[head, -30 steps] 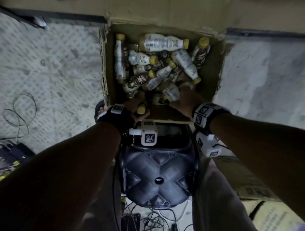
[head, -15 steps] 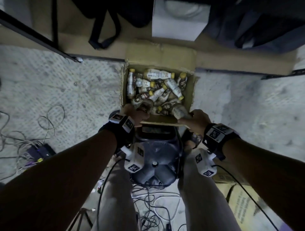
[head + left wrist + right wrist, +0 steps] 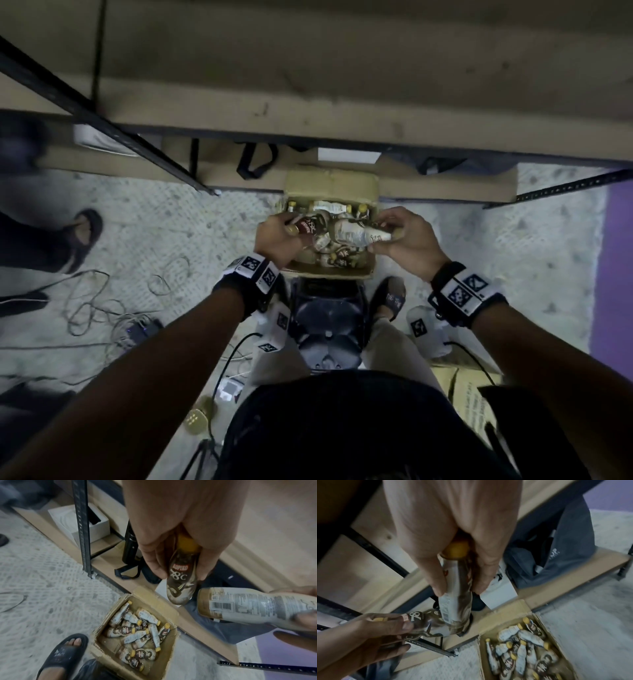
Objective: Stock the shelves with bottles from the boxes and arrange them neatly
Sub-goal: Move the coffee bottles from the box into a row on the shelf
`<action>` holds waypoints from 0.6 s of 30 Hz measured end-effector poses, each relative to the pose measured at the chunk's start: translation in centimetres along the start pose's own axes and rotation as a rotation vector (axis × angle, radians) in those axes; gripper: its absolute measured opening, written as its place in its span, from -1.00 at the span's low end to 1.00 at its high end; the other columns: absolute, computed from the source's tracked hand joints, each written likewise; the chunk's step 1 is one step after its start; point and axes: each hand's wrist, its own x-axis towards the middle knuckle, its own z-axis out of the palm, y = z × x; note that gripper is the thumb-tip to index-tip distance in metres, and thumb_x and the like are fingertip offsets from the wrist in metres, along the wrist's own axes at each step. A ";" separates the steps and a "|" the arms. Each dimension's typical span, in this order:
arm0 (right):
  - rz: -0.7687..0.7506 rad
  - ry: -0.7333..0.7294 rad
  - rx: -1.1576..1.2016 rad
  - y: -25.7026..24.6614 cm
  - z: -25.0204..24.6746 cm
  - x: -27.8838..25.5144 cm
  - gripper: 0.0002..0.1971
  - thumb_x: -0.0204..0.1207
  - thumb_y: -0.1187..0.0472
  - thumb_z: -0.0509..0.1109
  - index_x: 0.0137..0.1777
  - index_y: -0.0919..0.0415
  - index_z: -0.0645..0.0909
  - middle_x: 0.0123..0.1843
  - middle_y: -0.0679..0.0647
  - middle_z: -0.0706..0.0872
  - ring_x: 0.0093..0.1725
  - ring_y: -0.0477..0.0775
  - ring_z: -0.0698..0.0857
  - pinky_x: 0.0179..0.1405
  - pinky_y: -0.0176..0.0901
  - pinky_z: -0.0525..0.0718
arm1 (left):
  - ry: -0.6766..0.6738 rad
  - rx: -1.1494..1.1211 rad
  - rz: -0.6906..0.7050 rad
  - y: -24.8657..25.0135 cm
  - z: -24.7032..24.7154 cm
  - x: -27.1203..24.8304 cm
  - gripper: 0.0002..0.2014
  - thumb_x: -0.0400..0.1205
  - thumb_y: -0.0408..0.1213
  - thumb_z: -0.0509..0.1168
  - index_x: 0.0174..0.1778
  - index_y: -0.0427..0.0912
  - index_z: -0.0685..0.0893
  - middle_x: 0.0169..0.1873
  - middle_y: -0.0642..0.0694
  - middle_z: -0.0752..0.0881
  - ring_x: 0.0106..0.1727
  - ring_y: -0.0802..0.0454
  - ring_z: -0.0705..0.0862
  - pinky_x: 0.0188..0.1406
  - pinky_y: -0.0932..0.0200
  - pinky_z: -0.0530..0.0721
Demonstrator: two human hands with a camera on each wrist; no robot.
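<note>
1. My left hand (image 3: 279,236) holds a brown bottle (image 3: 181,580) near its yellow cap, fingers curled around the neck, so the body hangs free and I can set it upright later.
2. My right hand (image 3: 406,240) grips a second bottle (image 3: 358,234) the same way, at the cap end, with its white label side showing.
3. Both bottles are above the open box (image 3: 330,185), which stands on the floor against the low shelf (image 3: 445,186) and has many bottles lying mixed inside.
4. I judge that I take one per hand to save trips; the higher shelf board (image 3: 342,102) is just beyond.
</note>
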 end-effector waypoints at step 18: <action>-0.247 -0.024 0.725 -16.9 -7.8 -5.4 -0.78 0.64 0.19 0.41 0.21 0.25 0.68 0.02 0.22 0.78 0.03 0.27 0.75 0.13 0.35 0.74 | -0.312 -0.793 0.354 16.2 -12.5 -6.3 -0.80 0.55 -0.22 0.45 0.03 -0.23 0.74 -0.07 -0.21 0.80 -0.07 -0.13 0.77 -0.04 -0.09 0.76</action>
